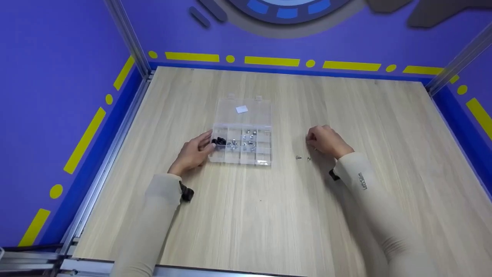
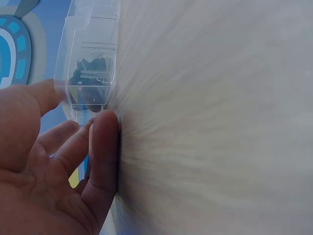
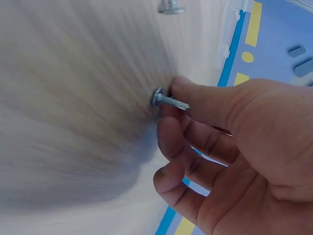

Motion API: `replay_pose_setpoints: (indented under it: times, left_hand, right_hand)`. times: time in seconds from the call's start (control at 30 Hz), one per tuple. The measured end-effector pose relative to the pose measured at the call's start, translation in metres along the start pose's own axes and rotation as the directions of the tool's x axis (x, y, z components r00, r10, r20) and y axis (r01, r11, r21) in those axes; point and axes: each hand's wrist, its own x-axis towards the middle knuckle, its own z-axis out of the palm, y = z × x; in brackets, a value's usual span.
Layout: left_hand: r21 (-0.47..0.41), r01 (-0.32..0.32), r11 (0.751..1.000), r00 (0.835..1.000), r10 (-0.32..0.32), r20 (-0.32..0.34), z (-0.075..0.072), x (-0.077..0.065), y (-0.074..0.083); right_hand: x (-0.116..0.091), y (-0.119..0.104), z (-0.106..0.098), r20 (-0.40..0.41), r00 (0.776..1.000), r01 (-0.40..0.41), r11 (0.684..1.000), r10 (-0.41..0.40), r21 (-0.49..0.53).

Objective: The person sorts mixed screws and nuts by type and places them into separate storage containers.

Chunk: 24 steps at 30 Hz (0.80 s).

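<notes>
My left hand (image 1: 192,154) rests at the left side of a clear plastic compartment box (image 1: 263,157). Its thumb and fingers touch the wall beside black fasteners (image 1: 219,141). The left wrist view shows that hand (image 2: 68,161) with its fingers loosely bent and the lowest one along the table. To the right of the box my right hand (image 1: 323,139) is low over the table, thumb and index fingertips together. In the right wrist view a silver screw (image 3: 168,100) stands on its head, overlapping these fingertips; I cannot tell whether they pinch anything. Another screw (image 3: 171,7) lies nearby.
The open lid (image 1: 226,115) lies back behind the box and carries a white label (image 1: 241,109). Silver screws fill several middle compartments. Two screws, one (image 1: 298,157) left of the other (image 1: 308,158), lie on the wooden table (image 1: 238,231). Blue panels stand around it.
</notes>
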Motion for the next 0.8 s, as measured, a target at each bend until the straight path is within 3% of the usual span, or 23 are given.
replay_pose_setpoints:
  times: [0.2,0.3,0.53,0.67,0.8]
  left_hand:
    - [-0.002,-0.004,1.000,1.000,0.004,0.001,0.000,0.001,0.000]
    - [0.008,-0.005,1.000,1.000,0.005,-0.001,0.000,0.001,-0.001]
    - [0.009,-0.008,1.000,1.000,0.008,0.005,0.000,0.000,0.000]
    - [0.018,-0.007,1.000,1.000,0.007,0.006,0.000,-0.001,0.000]
    - [0.017,-0.011,1.000,1.000,0.011,-0.001,0.001,0.000,0.000]
  right_hand:
    - [-0.001,-0.004,-0.005,0.056,0.998,-0.003,0.998,0.006,-0.061]
    - [-0.001,-0.009,-0.007,0.042,0.999,0.013,0.998,-0.010,-0.058]
    - [0.004,-0.029,-0.008,-0.079,0.980,0.183,0.983,-0.184,-0.026]
    - [0.008,-0.043,-0.005,-0.099,0.956,0.274,0.961,-0.276,-0.028]
    - [0.011,-0.055,-0.002,-0.105,0.942,0.320,0.947,-0.318,0.001]
